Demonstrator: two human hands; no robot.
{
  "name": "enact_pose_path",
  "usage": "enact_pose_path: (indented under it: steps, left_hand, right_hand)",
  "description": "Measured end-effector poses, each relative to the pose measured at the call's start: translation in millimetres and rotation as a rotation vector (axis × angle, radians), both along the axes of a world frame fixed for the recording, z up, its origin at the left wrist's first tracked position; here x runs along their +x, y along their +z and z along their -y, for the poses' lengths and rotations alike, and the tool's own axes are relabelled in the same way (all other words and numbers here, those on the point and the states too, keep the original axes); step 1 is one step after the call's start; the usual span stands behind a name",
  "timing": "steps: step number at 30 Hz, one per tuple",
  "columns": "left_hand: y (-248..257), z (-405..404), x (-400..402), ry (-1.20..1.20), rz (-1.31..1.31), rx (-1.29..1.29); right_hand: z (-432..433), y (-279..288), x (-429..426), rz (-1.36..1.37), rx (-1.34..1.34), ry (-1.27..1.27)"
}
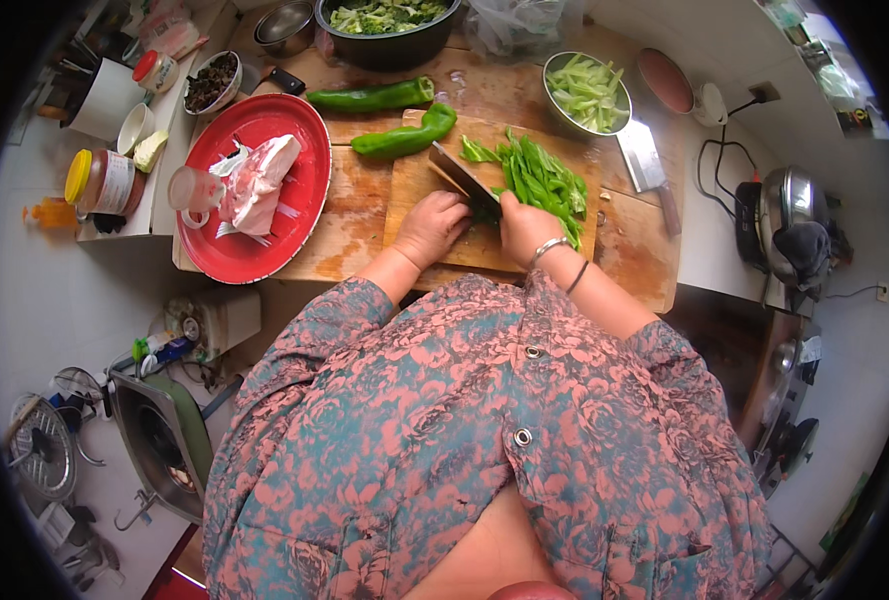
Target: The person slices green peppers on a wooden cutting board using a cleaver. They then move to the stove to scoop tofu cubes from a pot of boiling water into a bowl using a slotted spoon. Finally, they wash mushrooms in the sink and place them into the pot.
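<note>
My right hand [528, 229] grips the handle of a cleaver [463, 176], its dark blade slanting up and left over the wooden cutting board [407, 217]. Close to the left of the blade, my left hand [433, 225] rests on the board with fingers curled down. Whatever lies under those fingers is hidden; a bit of green shows below the blade. Sliced green pepper [538, 176] is heaped on the board's right side. One whole green pepper [407, 136] overlaps the board's upper left corner, and another green pepper [369, 96] lies behind it.
At left, a red tray [302, 202] holds raw meat [260, 187] and a plastic cup [193, 189]. A second cleaver [643, 161] lies right of the board, below a bowl of sliced pale-green vegetable [585, 90]. A dark basin [384, 49] of broccoli stands at the back.
</note>
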State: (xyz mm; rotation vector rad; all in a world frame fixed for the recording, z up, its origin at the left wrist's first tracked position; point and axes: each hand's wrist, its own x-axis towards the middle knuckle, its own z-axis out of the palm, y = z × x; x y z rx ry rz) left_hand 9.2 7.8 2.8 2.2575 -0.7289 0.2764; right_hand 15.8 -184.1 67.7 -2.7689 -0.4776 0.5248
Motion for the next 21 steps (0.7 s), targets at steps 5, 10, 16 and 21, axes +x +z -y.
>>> enact_pose_path:
  steps: [5,10,16,21]
  left_hand:
    - [-3,-2,2,-0.031,0.043,-0.013]
    - [0,-1,-2,-0.015,0.053,0.029]
    - [-4,1,-4,0.018,0.012,0.016]
    - [-11,1,-3,0.017,0.039,-0.013]
  right_hand:
    - [34,8,14,0.128,0.144,-0.144]
    - [23,50,-12,-0.037,-0.045,0.045]
    - [13,29,-23,-0.153,-0.113,0.060]
    - [-18,9,-12,-0.093,-0.056,0.081]
